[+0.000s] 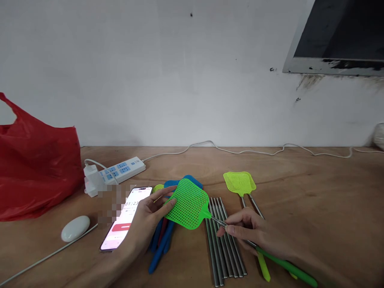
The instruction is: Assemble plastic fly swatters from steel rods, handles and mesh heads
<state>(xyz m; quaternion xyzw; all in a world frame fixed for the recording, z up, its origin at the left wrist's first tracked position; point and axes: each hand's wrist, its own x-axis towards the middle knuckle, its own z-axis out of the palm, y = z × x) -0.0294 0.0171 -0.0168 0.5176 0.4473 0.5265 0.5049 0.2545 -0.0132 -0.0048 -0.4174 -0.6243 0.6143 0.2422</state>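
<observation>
A green fly swatter is held up between my two hands. Thumb and fingers of my left hand pinch the left edge of its mesh head. My right hand grips the thin metal rod, and the green handle runs out below it to the lower right. Under the swatter lies a row of several metal rods. Blue handles and blue mesh heads are partly hidden behind my left hand and the green head. Two yellow-green swatters lie beyond my right hand, which partly covers their rods.
A lit phone lies left of my left hand. Behind it are a power strip with a white plug and a red plastic bag. A white mouse sits at left. A white cable runs along the wall.
</observation>
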